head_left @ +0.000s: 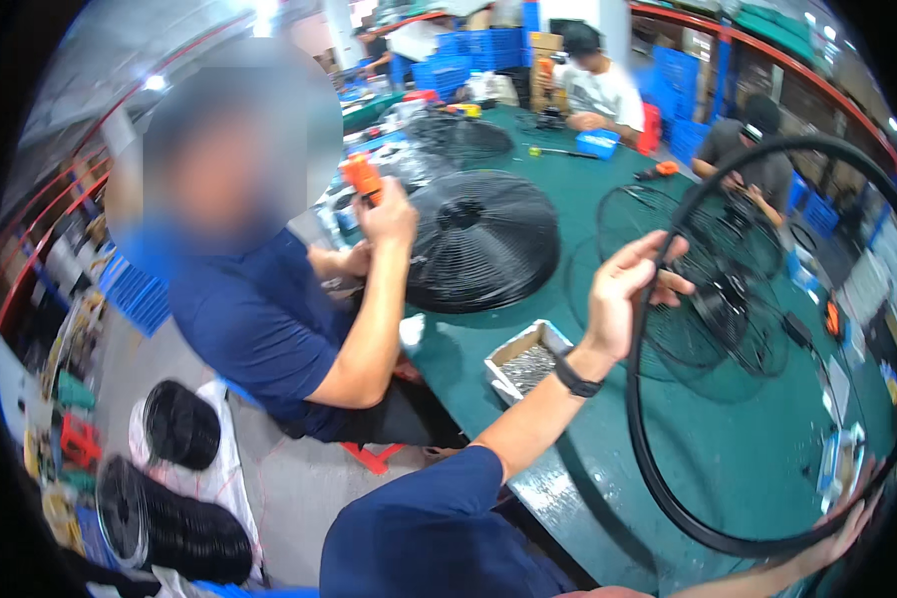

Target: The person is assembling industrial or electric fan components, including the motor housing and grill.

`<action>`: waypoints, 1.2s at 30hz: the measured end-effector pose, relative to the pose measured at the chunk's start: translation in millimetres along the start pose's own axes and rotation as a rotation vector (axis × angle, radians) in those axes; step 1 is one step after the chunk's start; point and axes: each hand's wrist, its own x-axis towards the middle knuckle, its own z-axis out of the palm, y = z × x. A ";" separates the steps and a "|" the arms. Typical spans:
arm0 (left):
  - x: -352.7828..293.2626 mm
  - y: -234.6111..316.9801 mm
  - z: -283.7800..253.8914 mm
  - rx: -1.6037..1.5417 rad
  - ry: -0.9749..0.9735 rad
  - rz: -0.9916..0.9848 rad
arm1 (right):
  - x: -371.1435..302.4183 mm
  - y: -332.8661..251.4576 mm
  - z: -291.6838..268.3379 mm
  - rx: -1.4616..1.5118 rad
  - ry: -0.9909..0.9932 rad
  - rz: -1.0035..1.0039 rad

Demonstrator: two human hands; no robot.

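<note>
- You hold a black hoop (642,453) upraised over the green surface (568,488), toward 3 o'clock from the middle of the view.
- Your left hand (622,299), a dark band on its wrist, is at the hoop's 10 o'clock; its fingers are loosely curled about the rim.
- Your right hand (849,530) is at the hoop's 5 o'clock, against the lower rim; you cannot tell how tightly it closes.
- Through the hoop you see black wire fan grilles (668,344) on the surface, with a darker fan part (723,304) among them.
- At 8 o'clock from your left hand stands an open box (498,383) of small metal pieces.
- At 1 o'clock from the view's middle lies a broad stack of black grilles (483,249).
- At 10 o'clock a co-worker (259,319) in navy holds up an orange tool (363,178).
- At 2 o'clock another orange tool (656,171) lies on the surface.
</note>
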 end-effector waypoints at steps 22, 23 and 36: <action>-1.2 -2.9 1.1 0.081 -0.025 0.100 | -2.6 5.6 2.3 0.038 0.125 -0.065; -1.0 -2.6 1.7 0.076 -0.028 0.100 | -2.4 5.0 2.4 0.033 0.121 -0.065; 2.5 -2.1 -0.9 0.056 0.001 0.054 | -0.7 4.6 5.0 -0.038 0.117 -0.038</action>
